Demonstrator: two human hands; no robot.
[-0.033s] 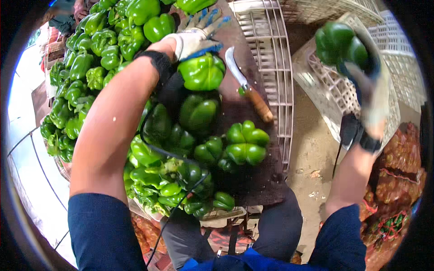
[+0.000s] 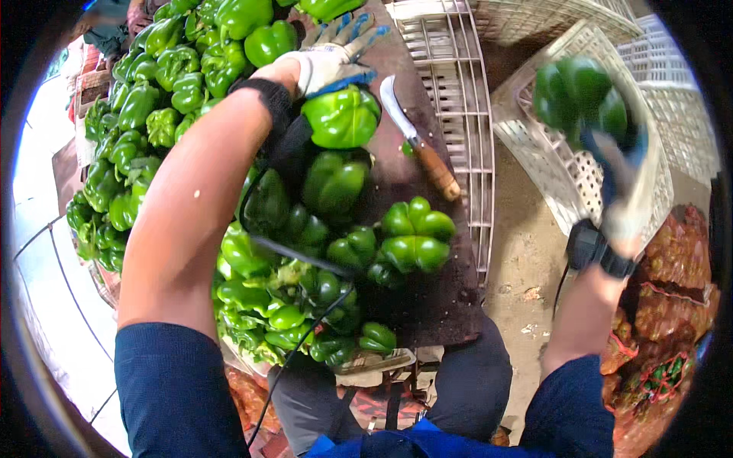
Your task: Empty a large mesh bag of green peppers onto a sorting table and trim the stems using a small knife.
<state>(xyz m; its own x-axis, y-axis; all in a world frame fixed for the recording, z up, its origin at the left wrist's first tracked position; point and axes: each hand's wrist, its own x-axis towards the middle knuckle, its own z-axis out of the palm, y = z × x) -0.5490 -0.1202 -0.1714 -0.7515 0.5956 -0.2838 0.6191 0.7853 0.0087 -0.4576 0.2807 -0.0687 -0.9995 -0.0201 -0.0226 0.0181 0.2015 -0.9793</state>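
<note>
My left hand (image 2: 330,61) wears a white and blue glove and lies palm down with its fingers spread, at the far end of a dark board (image 2: 412,320). Just below its edge sits a bright green bell pepper (image 2: 342,117). Far to the right, my right hand (image 2: 628,179), gloved too and smeared by motion, holds a large dark green bell pepper (image 2: 574,90) above a white plastic crate (image 2: 534,172). A hooked knife with a wooden handle (image 2: 435,169) rests on the board between my hands. A lobed bell pepper (image 2: 418,235) lies nearer to me.
A big heap of green bell peppers (image 2: 139,107) covers the left side. Another slatted white crate (image 2: 479,137) borders the board. Red mesh sacks (image 2: 672,267) stand at the right. A dark cable (image 2: 294,347) hangs across the near peppers. Behind are stacked pale crates (image 2: 676,114).
My right hand and the bell pepper in it have come slightly nearer to me. My left hand stays in place, fingers spread.
</note>
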